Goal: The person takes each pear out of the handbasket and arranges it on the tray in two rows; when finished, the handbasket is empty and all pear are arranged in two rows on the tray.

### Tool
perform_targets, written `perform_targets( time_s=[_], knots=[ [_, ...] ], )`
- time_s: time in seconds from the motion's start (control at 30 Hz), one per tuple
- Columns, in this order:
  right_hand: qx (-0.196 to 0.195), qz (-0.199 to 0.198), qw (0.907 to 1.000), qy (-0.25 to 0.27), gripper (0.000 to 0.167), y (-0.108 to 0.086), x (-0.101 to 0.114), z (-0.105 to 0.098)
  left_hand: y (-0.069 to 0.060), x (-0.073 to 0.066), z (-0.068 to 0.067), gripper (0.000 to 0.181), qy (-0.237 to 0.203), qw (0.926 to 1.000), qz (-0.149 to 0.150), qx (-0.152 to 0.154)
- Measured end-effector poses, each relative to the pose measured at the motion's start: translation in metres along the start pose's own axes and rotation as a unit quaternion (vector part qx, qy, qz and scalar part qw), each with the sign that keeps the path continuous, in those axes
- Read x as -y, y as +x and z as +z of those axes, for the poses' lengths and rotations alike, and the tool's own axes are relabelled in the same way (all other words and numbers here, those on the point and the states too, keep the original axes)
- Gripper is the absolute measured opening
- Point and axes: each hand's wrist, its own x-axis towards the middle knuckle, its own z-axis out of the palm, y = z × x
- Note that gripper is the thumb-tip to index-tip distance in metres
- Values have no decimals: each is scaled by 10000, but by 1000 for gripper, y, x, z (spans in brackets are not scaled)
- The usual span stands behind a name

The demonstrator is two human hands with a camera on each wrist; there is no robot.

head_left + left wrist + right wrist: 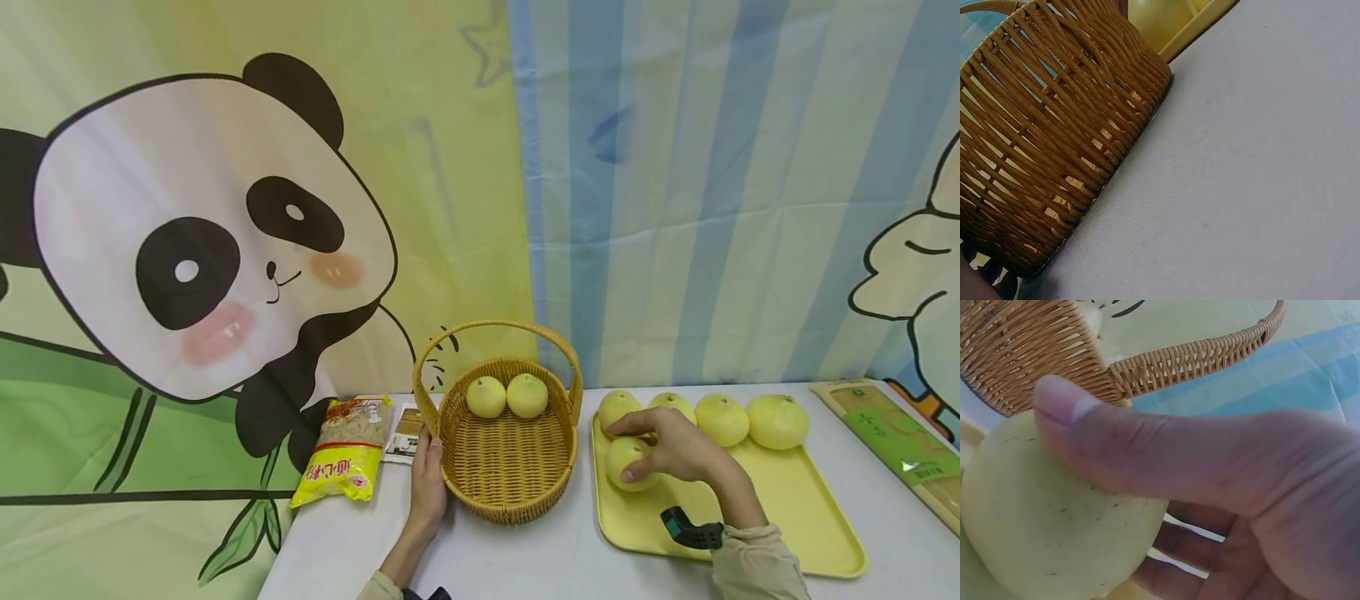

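A wicker basket (506,467) with a tall arched handle stands on the white table, two pale yellow round fruits (527,396) inside at its back. My left hand (429,487) rests along the basket's left side; in the left wrist view only fingertips (1004,284) show by its base. On the right, my right hand (678,446) grips a pale yellow round fruit (626,463) over the yellow tray (765,500). Up close, that fruit (1054,519) has small brown specks, and the thumb (1104,434) presses on it. Several similar fruits (722,421) line the tray's back edge.
Left of the basket lie a yellow-and-red food packet (345,454) and a small white-and-brown packet (403,435). A long green-and-tan package (892,437) lies right of the tray. Behind the table hangs a printed curtain (637,208) with a panda.
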Motion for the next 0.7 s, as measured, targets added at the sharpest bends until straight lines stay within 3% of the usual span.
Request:
perform_targets(
  time_s=[0.3,0.7],
  knots=[
    [39,-267,9994,231,65,-1,-4,-1,0,1,0,56,-56,9998,-191,24],
    [103,-95,9990,426,67,-2,-7,-3,-1,0,-1,56,-78,9998,-168,41]
  ],
)
